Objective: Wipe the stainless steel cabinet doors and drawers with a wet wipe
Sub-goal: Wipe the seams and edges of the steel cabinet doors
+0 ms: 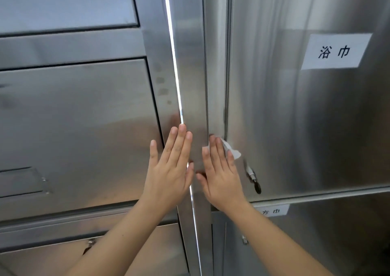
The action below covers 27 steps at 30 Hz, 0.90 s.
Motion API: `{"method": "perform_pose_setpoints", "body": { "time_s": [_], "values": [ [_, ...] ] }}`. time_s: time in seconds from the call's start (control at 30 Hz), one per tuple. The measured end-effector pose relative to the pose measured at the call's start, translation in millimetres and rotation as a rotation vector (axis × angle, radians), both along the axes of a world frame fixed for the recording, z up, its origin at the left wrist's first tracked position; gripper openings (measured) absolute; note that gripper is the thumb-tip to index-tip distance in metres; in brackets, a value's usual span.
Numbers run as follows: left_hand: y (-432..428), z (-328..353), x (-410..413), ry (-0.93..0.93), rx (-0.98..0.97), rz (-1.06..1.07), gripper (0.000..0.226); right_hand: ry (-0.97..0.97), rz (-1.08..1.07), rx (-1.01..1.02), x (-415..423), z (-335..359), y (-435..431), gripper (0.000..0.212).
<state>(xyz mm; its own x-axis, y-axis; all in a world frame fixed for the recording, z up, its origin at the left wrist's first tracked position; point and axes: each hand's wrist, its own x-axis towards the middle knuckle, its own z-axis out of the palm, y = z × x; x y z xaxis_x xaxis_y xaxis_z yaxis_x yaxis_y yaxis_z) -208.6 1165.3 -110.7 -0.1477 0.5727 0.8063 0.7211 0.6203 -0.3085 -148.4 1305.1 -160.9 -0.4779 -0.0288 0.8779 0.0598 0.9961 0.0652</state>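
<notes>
Stainless steel cabinets fill the head view. My right hand (221, 170) lies flat with straight fingers and presses a white wet wipe (233, 151) against the left edge of the right cabinet door (306, 117). Most of the wipe is hidden under the fingers. My left hand (171, 168) rests flat, fingers straight, on the vertical steel frame (190, 75) between the two cabinets, across a narrow bright gap. A large drawer front (73, 128) lies to the left of that hand.
A key and lock (253, 178) stick out of the right door just right of my right hand. White paper labels sit on the right door (335, 51) and below it (272, 210). A recessed handle (23, 182) and a lower key (90, 244) are at left.
</notes>
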Motion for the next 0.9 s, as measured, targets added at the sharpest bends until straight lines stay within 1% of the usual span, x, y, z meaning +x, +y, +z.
{"method": "perform_pose_setpoints", "body": {
  "time_s": [0.07,0.13,0.3,0.4,0.5,0.6,0.67,0.73,0.9],
  "values": [
    [-2,-9,1,-0.012,-0.021,0.0,0.067,-0.046,0.0,-0.005,8,-28,-3,0.06],
    [-5,-16,-1,-0.01,-0.033,-0.013,0.066,-0.038,0.005,-0.022,9,-32,-5,0.059],
    [-9,-26,-4,-0.027,-0.076,-0.048,0.069,0.093,0.012,-0.059,-10,14,-3,0.059],
    [-8,-28,-4,-0.043,-0.069,-0.054,0.07,0.11,0.002,-0.036,-15,17,0,0.059],
    [-8,-29,-3,-0.049,-0.053,-0.052,0.07,0.081,0.015,-0.037,-10,-15,0,0.059],
    [-6,-31,-1,-0.074,-0.054,-0.038,0.07,-0.007,0.0,-0.038,3,-59,-5,0.06],
    [-5,-34,0,-0.091,-0.059,-0.035,0.071,-0.042,-0.021,-0.041,9,-75,-7,0.06],
    [-5,-39,0,-0.092,-0.054,-0.044,0.072,-0.032,-0.004,-0.046,7,-69,-5,0.059],
    [-2,-46,-2,-0.093,-0.023,-0.073,0.073,0.076,0.02,-0.028,-8,-22,2,0.061]
  ]
}}
